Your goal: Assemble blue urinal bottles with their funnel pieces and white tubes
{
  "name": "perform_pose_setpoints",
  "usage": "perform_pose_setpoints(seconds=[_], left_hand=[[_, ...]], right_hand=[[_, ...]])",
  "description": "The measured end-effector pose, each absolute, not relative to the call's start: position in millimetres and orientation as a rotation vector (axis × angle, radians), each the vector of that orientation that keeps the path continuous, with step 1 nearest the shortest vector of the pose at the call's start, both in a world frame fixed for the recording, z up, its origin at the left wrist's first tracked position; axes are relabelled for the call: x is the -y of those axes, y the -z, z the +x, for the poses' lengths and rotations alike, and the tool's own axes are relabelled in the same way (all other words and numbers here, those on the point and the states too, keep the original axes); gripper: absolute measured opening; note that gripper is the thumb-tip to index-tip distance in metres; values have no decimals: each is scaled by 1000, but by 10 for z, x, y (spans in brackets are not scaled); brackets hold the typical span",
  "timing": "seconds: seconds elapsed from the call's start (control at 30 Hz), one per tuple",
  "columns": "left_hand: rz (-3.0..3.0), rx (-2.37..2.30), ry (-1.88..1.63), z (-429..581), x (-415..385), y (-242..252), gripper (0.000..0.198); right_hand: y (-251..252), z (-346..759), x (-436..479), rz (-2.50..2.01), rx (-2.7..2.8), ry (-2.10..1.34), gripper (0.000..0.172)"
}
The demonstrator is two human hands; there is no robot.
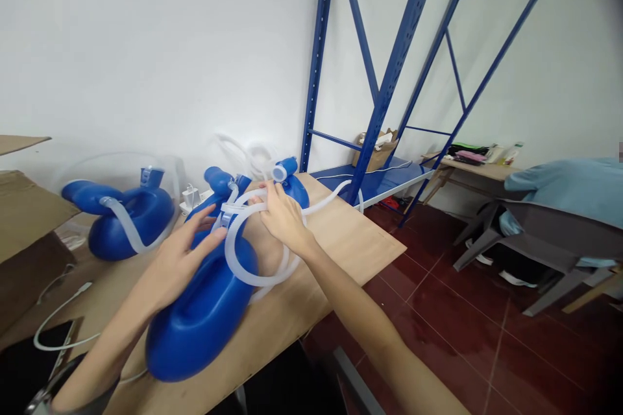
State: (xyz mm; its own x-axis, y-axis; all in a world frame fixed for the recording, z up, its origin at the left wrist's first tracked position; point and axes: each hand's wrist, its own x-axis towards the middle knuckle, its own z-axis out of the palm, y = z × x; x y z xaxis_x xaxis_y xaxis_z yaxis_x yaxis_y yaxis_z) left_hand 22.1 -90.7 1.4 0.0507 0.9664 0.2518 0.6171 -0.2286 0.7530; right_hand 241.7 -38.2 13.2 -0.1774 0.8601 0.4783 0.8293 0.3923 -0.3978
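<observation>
A blue plastic bottle [195,324] with a rounded, hollowed body lies on the wooden table in front of me. Its neck points away, and a translucent ribbed hose [233,259] loops beside it. My left hand [187,249] curves around the neck, thumb on the near side and fingers on the far side. My right hand [282,214] pinches the looped hose just right of the neck; its fingertips are partly hidden. Close behind stand two similar items, a blue bottle [217,178] and another blue bottle [294,188].
At left sit another blue bottle [131,224] with a hose and a cardboard box [34,220]. A white cable [43,331] and a dark device [29,363] lie nearer. A blue metal rack [384,91] rises behind the table [360,240]. A seated person [574,188] is at right.
</observation>
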Motion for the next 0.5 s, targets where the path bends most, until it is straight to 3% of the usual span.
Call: perform_pose_setpoints(seconds=[0.1,0.23,0.33,0.4,0.5], left_hand=[[2088,-1868,-791,507,803,-127,101],[2263,-1980,-500,694,619,-51,75],[2322,-1866,-443,672,535,29,68],[2329,-1873,-467,640,527,51,68],[2307,-1871,-491,611,551,66,68]], right_hand=[[-118,2349,400,-1520,2048,8,46],[-69,2449,430,-1477,2121,103,52],[87,2799,422,-1159,2159,254,53],[268,3225,357,-1027,2025,342,47],[599,4120,115,-1309,1528,170,48]])
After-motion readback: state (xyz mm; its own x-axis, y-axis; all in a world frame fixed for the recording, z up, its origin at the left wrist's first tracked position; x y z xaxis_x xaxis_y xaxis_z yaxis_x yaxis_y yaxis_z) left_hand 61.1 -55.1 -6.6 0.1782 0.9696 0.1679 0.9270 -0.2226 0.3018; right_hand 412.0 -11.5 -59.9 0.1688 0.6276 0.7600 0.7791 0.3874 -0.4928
